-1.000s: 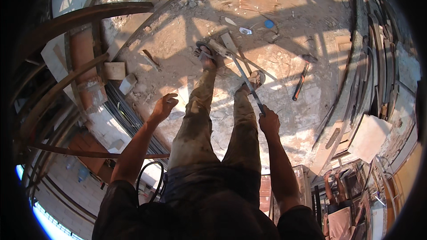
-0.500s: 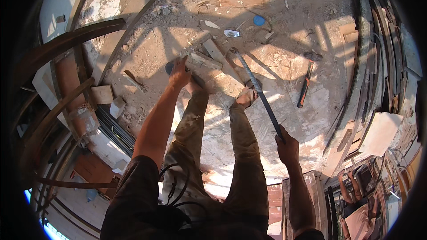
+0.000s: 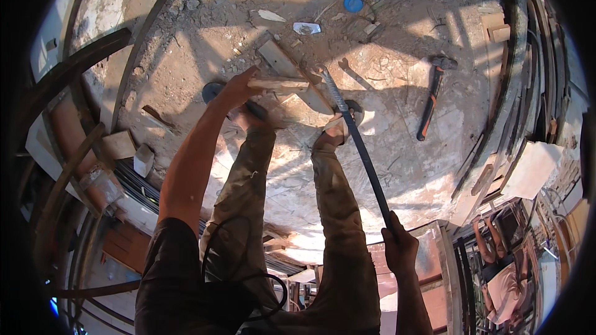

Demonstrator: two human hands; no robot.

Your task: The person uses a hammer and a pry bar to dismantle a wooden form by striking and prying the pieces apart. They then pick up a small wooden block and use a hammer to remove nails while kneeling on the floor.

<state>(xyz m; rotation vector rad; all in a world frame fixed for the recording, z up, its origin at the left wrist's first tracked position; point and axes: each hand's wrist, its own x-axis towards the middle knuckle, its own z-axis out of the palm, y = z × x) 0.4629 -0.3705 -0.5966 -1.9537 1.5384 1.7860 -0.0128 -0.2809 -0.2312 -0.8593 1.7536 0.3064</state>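
My left hand (image 3: 239, 88) reaches down between my feet, its fingers closed on the left end of a short piece of wood (image 3: 282, 85). That piece lies across a longer wooden plank (image 3: 282, 62), which slants over the dusty floor. In my right hand (image 3: 401, 245) is the lower end of a long dark crowbar (image 3: 367, 160). The bar slopes up and left, and its hooked, ribbed tip is near the right end of the short wood, beside the plank. My sandalled feet stand on either side of the plank's near end.
A hammer (image 3: 431, 99) with an orange and black handle lies to the right. Ahead are a blue round lid (image 3: 353, 4), a crumpled wrapper (image 3: 307, 28) and wood scraps. Curved dark beams (image 3: 74, 68) rise at left. Another person (image 3: 501, 279) is at lower right, near stacked timber.
The short wood has turned to lie more level, with my left hand on its end. My left hand moved slightly left. The crowbar stays in my right hand, which is a little lower.
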